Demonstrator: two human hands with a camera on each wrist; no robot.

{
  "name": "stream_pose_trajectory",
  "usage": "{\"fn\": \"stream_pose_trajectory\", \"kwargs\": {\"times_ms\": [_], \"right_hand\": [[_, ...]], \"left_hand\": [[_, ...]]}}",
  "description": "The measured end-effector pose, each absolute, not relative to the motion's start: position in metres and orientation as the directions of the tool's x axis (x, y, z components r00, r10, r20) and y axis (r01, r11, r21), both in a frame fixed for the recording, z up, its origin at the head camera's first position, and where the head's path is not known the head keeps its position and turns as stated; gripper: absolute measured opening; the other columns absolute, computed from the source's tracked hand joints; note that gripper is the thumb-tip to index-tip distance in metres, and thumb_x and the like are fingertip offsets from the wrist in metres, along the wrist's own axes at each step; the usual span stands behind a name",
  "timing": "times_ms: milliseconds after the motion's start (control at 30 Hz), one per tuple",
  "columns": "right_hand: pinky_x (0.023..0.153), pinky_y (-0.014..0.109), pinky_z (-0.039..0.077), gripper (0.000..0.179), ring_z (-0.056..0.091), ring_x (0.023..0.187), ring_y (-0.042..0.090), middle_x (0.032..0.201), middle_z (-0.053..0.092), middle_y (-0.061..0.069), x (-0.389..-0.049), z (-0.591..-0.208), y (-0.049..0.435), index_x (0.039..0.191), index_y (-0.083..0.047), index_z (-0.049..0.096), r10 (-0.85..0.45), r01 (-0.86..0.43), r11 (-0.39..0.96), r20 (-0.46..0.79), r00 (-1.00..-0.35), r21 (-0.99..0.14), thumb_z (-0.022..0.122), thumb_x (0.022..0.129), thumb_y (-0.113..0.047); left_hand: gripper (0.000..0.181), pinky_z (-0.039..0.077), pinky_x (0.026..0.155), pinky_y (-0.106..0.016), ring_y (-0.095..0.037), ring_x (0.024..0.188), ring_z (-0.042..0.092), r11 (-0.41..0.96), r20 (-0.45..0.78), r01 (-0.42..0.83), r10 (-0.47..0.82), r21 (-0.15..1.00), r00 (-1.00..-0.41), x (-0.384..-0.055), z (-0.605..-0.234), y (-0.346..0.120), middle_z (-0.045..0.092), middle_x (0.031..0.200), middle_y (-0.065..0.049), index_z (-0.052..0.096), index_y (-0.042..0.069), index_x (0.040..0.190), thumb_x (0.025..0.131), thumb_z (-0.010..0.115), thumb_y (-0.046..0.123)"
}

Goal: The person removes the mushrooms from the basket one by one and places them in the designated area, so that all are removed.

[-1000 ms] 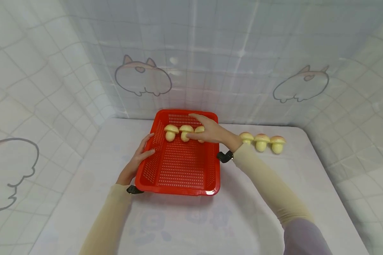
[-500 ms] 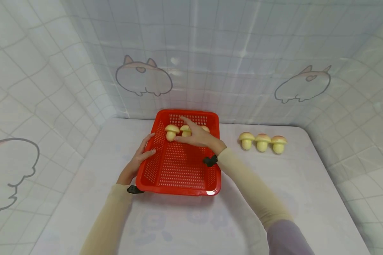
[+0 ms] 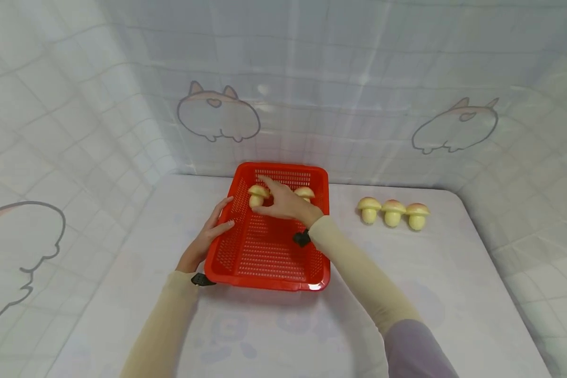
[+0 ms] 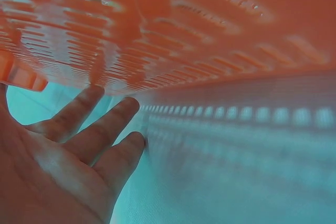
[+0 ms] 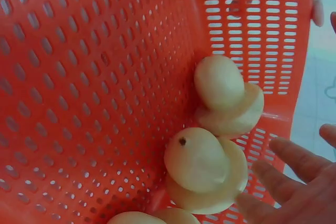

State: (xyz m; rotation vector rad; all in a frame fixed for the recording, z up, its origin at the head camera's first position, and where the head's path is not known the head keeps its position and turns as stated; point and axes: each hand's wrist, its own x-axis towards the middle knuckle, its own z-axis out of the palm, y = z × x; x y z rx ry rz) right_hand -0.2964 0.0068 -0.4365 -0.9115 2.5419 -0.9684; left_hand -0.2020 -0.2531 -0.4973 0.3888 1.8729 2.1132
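Note:
A red slotted plastic basket [image 3: 269,283] stands on the table, three yellow toy mushrooms in a row near its far wall. My left hand [image 3: 205,239] holds the basket's left side, thumb over the rim; in the left wrist view its other fingers [image 4: 105,129] stretch along the outside. My right hand [image 3: 285,203] reaches in over the middle mushroom [image 5: 199,161], largely covering it in the head view. Its fingers are spread, thumb tip close by the stem of the left mushroom [image 3: 256,195]. The right mushroom [image 3: 304,193] shows beyond my wrist.
Right of the basket, three more toy mushrooms [image 3: 392,212] stand side by side on the white table [image 3: 382,273]. A pale grid-patterned curtain [image 3: 321,105] hangs behind the table and along both sides.
My right hand has moved left inside the basket, from the right mushroom to over the middle one. The right mushroom is uncovered now. My left hand keeps its place on the basket.

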Motion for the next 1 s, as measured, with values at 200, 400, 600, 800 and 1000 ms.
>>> {"fn": "stream_pose_trajectory", "kwargs": {"times_ms": [200,400,600,800,1000], "right_hand": [[0.119,0.056,0.036,0.094,0.037,0.151,0.031,0.165,0.036,0.01,-0.301,-0.438,0.006,0.165,-0.017,0.021,-0.639,-0.479,0.582,-0.005,-0.769,-0.657,0.069,0.093,-0.055],[0.121,0.057,0.033,0.092,0.038,0.15,0.036,0.163,0.04,0.01,-0.304,-0.443,0.001,0.165,-0.017,0.021,-0.636,-0.504,0.608,0.003,-0.772,-0.613,0.067,0.094,-0.055],[0.126,0.058,0.021,0.088,0.043,0.147,0.035,0.16,0.046,0.009,-0.303,-0.446,-0.006,0.165,-0.017,0.024,-0.649,-0.54,0.642,-0.012,-0.76,-0.545,0.066,0.095,-0.05],[0.125,0.059,0.019,0.086,0.046,0.145,0.035,0.156,0.05,0.009,-0.3,-0.446,-0.007,0.164,-0.019,0.026,-0.648,-0.521,0.636,-0.027,-0.761,-0.568,0.065,0.095,-0.052],[0.125,0.056,0.022,0.083,0.046,0.145,0.031,0.153,0.053,0.008,-0.301,-0.447,-0.009,0.163,-0.02,0.029,-0.642,-0.52,0.629,-0.008,-0.767,-0.578,0.067,0.095,-0.05]], "left_hand": [[0.069,0.058,0.094,-0.05,-0.047,0.124,0.05,-0.094,-0.002,-0.041,0.384,0.995,-0.923,-0.203,-0.499,-0.25,0.022,0.158,-0.025,0.01,0.027,0.165,0.107,0.047,0.019],[0.069,0.058,0.095,-0.049,-0.049,0.127,0.046,-0.082,0.001,-0.032,0.378,0.996,-0.926,-0.202,-0.499,-0.249,0.022,0.159,-0.022,0.011,0.028,0.165,0.107,0.047,0.018],[0.069,0.058,0.094,-0.048,-0.05,0.127,0.047,-0.098,0.002,-0.039,0.383,0.994,-0.924,-0.202,-0.5,-0.25,0.022,0.16,-0.021,0.011,0.029,0.165,0.107,0.047,0.019],[0.07,0.058,0.094,-0.049,-0.05,0.127,0.047,-0.094,0.001,-0.037,0.379,0.995,-0.925,-0.202,-0.5,-0.251,0.019,0.161,-0.024,0.009,0.026,0.165,0.107,0.047,0.02],[0.071,0.058,0.094,-0.05,-0.052,0.127,0.047,-0.086,-0.002,-0.036,0.372,0.996,-0.928,-0.203,-0.5,-0.251,0.018,0.162,-0.024,0.007,0.024,0.165,0.107,0.048,0.02]]}}
